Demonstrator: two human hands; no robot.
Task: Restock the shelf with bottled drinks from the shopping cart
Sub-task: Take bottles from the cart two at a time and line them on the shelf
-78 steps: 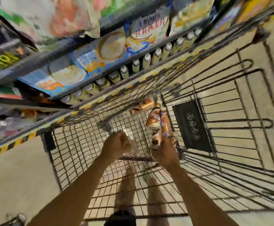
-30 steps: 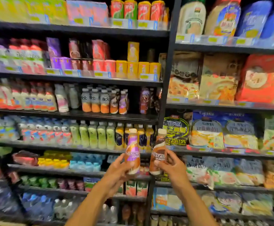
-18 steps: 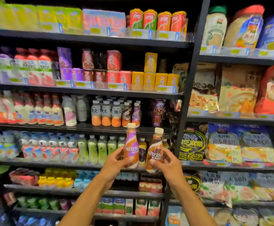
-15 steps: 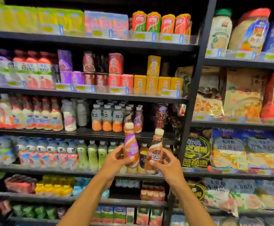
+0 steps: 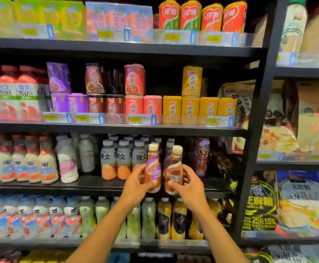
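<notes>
Left hand (image 5: 136, 184) fingers grasp purple bottle (image 5: 153, 168), right hand (image 5: 190, 185) brown bottle (image 5: 174, 170), mid-body. Rigid, likely full, slick labels: hold at waist, near shelf (image 5: 90, 184).

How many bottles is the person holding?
2. The left hand holds a purple-labelled bottle; the right hand holds a brown-labelled bottle beside it, both upright before the shelf.
</notes>
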